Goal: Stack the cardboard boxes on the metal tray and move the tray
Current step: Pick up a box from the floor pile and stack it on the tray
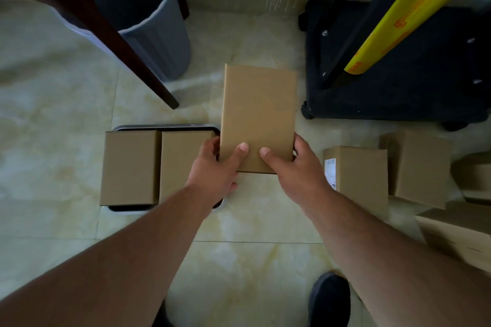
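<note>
From the head camera, a long cardboard box is held above the floor just right of the metal tray, its long axis pointing away from the person. The left hand and right hand clamp its near end, thumbs on top. Two boxes lie side by side on the tray.

The held box at frame centre is plain matt brown cardboard, as are the boxes on the tray. The tray rim at centre left is smooth grey metal with a dull sheen. The floor is glossy, cream-veined tile. The bin at upper left looks like matt grey plastic.
</note>
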The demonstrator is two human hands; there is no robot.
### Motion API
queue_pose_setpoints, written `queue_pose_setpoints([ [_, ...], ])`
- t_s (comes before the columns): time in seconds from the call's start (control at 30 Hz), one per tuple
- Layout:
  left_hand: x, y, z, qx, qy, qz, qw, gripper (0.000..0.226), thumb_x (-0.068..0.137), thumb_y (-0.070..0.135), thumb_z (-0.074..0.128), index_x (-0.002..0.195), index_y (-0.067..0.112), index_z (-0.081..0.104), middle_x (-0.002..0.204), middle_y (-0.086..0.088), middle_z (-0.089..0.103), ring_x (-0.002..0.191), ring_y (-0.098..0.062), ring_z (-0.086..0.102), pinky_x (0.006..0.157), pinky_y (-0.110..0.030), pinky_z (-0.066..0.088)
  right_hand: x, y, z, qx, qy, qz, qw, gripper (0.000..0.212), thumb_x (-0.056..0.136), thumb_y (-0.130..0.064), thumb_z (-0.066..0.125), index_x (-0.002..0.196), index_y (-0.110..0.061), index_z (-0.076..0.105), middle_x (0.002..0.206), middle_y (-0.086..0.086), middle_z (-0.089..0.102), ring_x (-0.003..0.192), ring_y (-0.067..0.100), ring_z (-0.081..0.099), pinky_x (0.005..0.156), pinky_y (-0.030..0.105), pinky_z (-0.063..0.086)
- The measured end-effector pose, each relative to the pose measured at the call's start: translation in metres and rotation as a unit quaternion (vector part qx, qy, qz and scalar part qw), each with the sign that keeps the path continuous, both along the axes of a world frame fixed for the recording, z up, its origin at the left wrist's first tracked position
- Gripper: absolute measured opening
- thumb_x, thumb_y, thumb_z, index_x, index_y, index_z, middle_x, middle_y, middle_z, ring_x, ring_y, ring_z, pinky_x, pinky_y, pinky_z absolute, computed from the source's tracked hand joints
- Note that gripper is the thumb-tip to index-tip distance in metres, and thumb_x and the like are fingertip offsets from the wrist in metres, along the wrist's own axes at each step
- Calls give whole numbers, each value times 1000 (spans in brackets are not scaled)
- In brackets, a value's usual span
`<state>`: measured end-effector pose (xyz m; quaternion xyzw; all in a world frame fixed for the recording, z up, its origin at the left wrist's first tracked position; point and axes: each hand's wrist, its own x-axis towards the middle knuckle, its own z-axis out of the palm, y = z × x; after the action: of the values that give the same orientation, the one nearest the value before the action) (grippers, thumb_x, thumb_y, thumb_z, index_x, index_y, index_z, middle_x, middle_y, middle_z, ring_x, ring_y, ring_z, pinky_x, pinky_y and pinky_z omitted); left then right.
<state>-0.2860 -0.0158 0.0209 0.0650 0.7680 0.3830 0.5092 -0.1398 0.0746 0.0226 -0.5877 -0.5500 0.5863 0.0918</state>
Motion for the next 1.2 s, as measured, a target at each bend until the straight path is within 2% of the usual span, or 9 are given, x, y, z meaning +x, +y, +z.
queue_pose_setpoints([
  [0.17,-31,-33,1,-19,8,0,1000,67,85,63,71,142,34,49,117,15,66,101,-15,73,80,-42,65,-29,-25,1,-6,3,32,999,38,87,-38,76,117,-50,56,108,-24,71,97,-4,68,86,24,54],
  [0.4,-74,-75,-3,-45,48,-18,998,75,78,75,67,141,38,51,125,15,66,105,-14,70,77,-41,65,-72,-56,4,-34,-1,65,997,29,93,-38,70,115,-50,55,105,-26,69,94,-9,64,79,20,50],
  [0.53,-97,-96,-3,-63,68,-21,996,78,76,80,64,141,37,51,121,15,66,97,-16,72,76,-42,65,-96,-71,2,-48,-11,68,996,16,98,-40,61,111,-49,59,105,-24,69,99,-1,65,86,28,53],
  [0.67,-123,-121,-4,-71,91,-27,993,87,65,89,59,138,41,54,119,14,67,100,-15,70,86,-45,62,-123,-89,0,-57,-22,79,995,35,99,-44,55,135,-44,58,115,-22,68,108,7,65,95,35,54],
  [0.83,-152,-150,-5,-86,104,-28,990,94,63,92,55,140,39,55,125,9,65,108,-17,65,97,-46,56,-153,-111,-4,-88,-14,81,993,21,100,-44,55,117,-54,60,102,-28,66,101,5,66,96,43,57],
  [0.9,-162,-161,-6,-90,106,-27,990,87,70,89,56,140,38,56,125,8,65,113,-18,63,100,-43,52,-163,-119,-6,-94,-16,81,992,18,99,-45,55,112,-55,61,102,-28,67,102,6,66,96,44,57],
  [1.0,-176,-175,-8,-95,106,-23,990,70,83,78,59,139,37,57,121,10,67,110,-17,63,93,-36,49,-176,-130,-9,-99,-16,90,991,26,99,-45,55,123,-50,63,107,-27,67,106,8,66,97,44,57],
  [1.13,-191,-189,-11,-89,95,-13,991,55,91,67,60,134,33,61,107,19,67,95,2,59,77,-26,44,-191,-144,-13,-109,-19,103,989,34,100,-43,53,134,-47,60,115,-26,66,108,5,64,98,43,56],
  [1.2,-196,-195,-14,-87,87,-9,992,51,93,63,59,133,32,62,104,21,66,93,5,57,76,-25,43,-198,-149,-15,-118,-25,106,987,34,102,-40,52,135,-44,59,110,-26,66,98,4,65,94,44,59],
])
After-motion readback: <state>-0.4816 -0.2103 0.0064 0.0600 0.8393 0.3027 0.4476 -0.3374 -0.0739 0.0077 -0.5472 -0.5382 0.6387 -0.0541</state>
